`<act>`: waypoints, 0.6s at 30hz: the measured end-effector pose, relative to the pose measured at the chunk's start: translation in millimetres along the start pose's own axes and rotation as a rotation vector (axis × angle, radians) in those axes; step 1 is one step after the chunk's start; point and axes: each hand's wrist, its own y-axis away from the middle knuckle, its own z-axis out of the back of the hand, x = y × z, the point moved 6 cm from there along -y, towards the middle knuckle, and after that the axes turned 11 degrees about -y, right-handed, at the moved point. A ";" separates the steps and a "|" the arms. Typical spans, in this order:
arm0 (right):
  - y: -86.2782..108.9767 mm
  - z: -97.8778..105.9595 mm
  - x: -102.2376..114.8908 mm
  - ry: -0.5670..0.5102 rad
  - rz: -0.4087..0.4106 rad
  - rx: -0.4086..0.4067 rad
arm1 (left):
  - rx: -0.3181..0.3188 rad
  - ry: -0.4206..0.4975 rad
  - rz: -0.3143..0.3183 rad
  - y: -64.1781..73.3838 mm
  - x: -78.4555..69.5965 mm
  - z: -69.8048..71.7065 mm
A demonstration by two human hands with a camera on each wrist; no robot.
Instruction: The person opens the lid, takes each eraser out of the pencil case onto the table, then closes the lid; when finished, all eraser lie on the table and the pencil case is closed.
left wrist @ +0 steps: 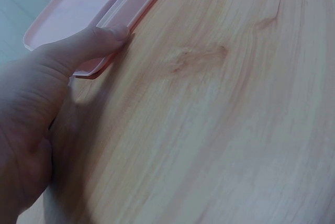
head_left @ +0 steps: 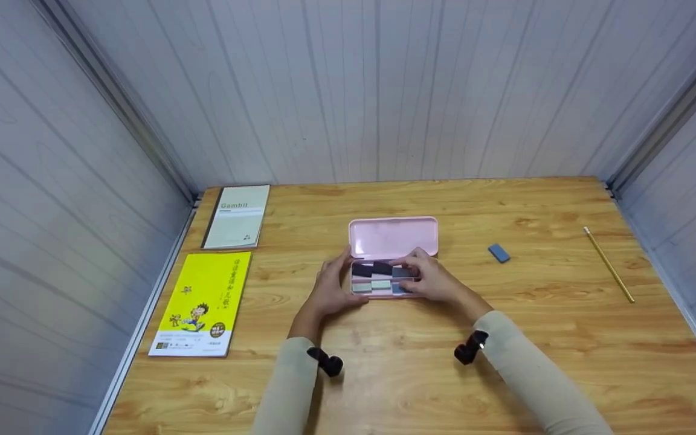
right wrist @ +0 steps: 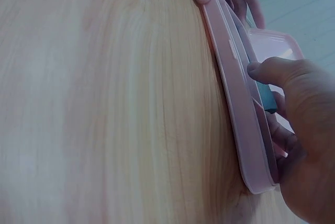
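Note:
A pink pencil case (head_left: 420, 232) lies open on the table, its lid tipped back. Several erasers fill its two rows: black ones (head_left: 362, 270) behind, pale ones (head_left: 380, 284) and a blue one (head_left: 397, 289) in front. My left hand (head_left: 328, 287) holds the case's left end, with the thumb along the front wall (left wrist: 138, 7). Over the right part of the case, my right hand (head_left: 435, 279) has its thumb and fingers around a dark grey-blue eraser (right wrist: 266, 97). The fingers partly hide that end of the case.
Another blue eraser (head_left: 498, 253) lies right of the case, and a gold pencil (head_left: 609, 266) lies farther right. At the left are a grey notebook (head_left: 236, 217) and a yellow book (head_left: 203, 296). Panel walls (head_left: 348, 90) border the wooden table (head_left: 396, 374).

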 end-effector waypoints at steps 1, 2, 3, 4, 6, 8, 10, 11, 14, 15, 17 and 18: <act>-0.3 -0.7 -0.2 0.010 -0.007 0.004 | 0.003 -0.002 0.000 0.5 -1.1 0.6; -0.7 -1.3 -0.5 0.021 -0.012 0.009 | 0.002 -0.004 0.000 1.0 -2.0 1.3; -1.2 -1.9 -0.6 0.033 -0.014 0.015 | 0.000 -0.008 -0.001 1.2 -2.4 1.9; -1.3 -2.1 -0.5 0.043 -0.015 0.021 | -0.002 -0.011 -0.001 1.4 -3.1 2.2; -1.7 -2.1 -0.4 0.054 -0.015 0.036 | -0.005 -0.018 0.000 1.5 -3.7 2.6; -2.5 -1.3 -1.4 0.047 -0.008 0.045 | -0.002 -0.016 0.004 1.3 -3.6 2.6; -3.0 -0.2 -3.2 0.030 0.008 0.047 | 0.008 -0.015 0.008 1.3 -3.9 2.3; -4.2 0.6 -7.7 0.027 0.044 0.042 | 0.010 -0.014 0.002 1.5 -4.3 2.3; -7.3 3.5 -19.3 0.000 0.117 0.014 | 0.005 -0.012 -0.024 2.8 -6.2 3.1; -7.3 4.4 -20.1 -0.011 0.136 0.003 | 0.002 -0.011 -0.032 3.1 -6.8 3.3; -7.0 7.3 -20.7 -0.046 0.162 -0.023 | -0.001 -0.008 -0.046 3.7 -8.0 3.5; -5.6 8.6 -17.2 -0.077 0.139 -0.034 | 0.001 -0.007 -0.043 3.8 -8.0 3.2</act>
